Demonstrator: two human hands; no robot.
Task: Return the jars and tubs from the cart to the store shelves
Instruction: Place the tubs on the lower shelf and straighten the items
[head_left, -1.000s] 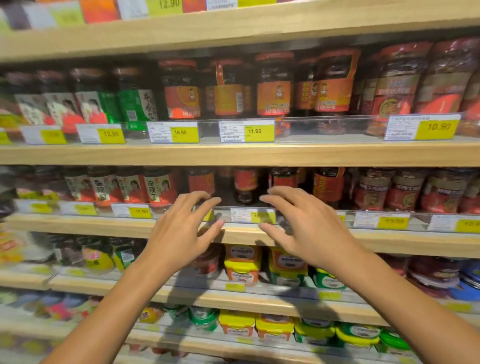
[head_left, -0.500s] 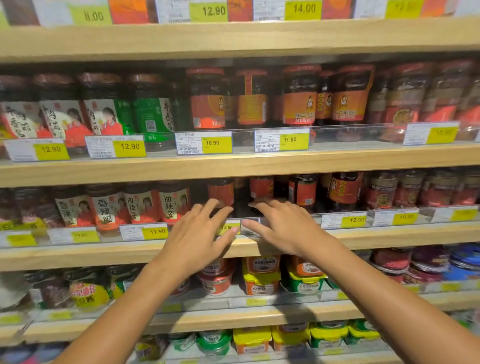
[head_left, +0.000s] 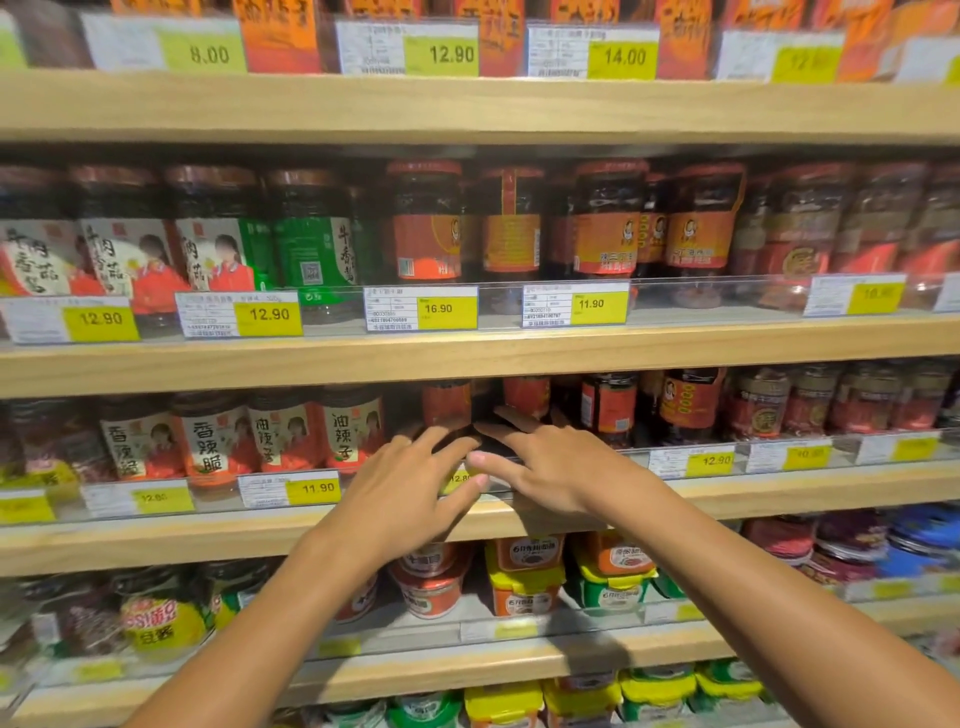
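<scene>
Both my hands reach to the middle wooden shelf (head_left: 156, 540) at its front rail. My left hand (head_left: 410, 488) has its fingers spread and straight, holding nothing, with fingertips at the clear rail near a yellow price tag. My right hand (head_left: 550, 462) is also spread flat, its fingers pointing left over the rail. Just behind the fingertips stand two dark sauce jars with red labels (head_left: 447, 405), set back in a gap in the row. Whether the fingers touch a jar is hidden. The cart is out of view.
Rows of chili-sauce jars (head_left: 280, 441) fill the middle shelf left and right of the gap. More jars (head_left: 608, 223) line the shelf above. Red and yellow-lidded tubs (head_left: 524, 577) sit on the shelf below my wrists. Price tags run along every rail.
Both hands have moved forward and closer together toward the gap in the middle shelf. The camera has tilted up and moved nearer to the shelves.
</scene>
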